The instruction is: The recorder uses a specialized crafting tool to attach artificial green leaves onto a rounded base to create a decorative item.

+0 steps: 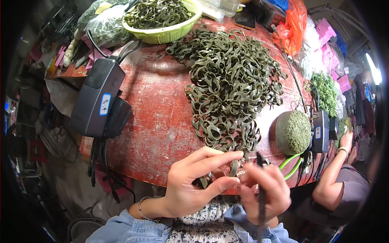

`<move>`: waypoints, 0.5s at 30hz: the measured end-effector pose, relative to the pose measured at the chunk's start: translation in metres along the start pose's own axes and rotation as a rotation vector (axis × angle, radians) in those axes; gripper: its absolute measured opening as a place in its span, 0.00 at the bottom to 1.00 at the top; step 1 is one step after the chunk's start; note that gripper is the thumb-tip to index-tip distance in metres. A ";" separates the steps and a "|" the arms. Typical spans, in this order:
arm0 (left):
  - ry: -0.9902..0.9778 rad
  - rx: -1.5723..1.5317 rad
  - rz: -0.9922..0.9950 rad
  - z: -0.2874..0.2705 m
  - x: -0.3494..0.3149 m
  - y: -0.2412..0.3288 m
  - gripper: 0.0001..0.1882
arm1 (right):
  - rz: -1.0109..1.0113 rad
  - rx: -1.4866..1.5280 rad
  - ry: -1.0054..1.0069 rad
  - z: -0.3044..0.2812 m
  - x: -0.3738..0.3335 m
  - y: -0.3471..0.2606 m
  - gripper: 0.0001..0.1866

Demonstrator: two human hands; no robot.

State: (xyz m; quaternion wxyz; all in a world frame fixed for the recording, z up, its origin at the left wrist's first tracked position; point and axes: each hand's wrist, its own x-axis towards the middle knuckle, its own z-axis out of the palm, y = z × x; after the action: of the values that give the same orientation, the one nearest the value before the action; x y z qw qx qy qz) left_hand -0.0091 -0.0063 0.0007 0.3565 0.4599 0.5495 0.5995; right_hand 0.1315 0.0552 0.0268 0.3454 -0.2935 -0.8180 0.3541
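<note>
My left hand (194, 182) is closed just off the table's near edge, pinching a flat olive-green loop (234, 168) between thumb and forefinger. More olive-green loops show under its curled fingers. Close beside it is my right hand (269, 190), blurred, its fingers wrapped round a slim dark tool (261, 202) held upright; the tool's exact kind cannot be made out. Right beyond both hands, a large pile of the same loops (235, 77) spreads over the worn red table (158, 125).
A yellow-green basket (162, 35) full of loops stands at the back. At left is a dark boxy device (101, 97) with cables. On the right are a round container of green clippings (298, 131), a bright green handle (291, 166), a smaller device (320, 131) and another person's arm (334, 174).
</note>
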 end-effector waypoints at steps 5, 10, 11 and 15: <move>-0.115 -0.365 -0.144 0.002 -0.001 0.007 0.16 | 0.068 0.480 0.211 0.006 -0.011 0.000 0.19; -0.206 -0.488 -0.238 0.002 -0.002 0.010 0.16 | -0.054 0.365 0.247 0.007 -0.008 -0.001 0.18; -0.208 -0.487 -0.239 0.002 -0.002 0.011 0.16 | -0.072 0.370 0.224 0.005 -0.007 0.000 0.18; -0.231 -0.625 -0.386 0.000 -0.004 0.013 0.16 | -0.105 0.452 0.124 0.001 -0.006 0.008 0.17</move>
State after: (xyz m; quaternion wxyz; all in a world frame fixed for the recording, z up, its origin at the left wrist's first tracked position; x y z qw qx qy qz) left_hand -0.0064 -0.0115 0.0126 0.6453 0.2820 0.3729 0.6042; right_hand 0.1359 0.0552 0.0182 0.4697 -0.1873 -0.7094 0.4909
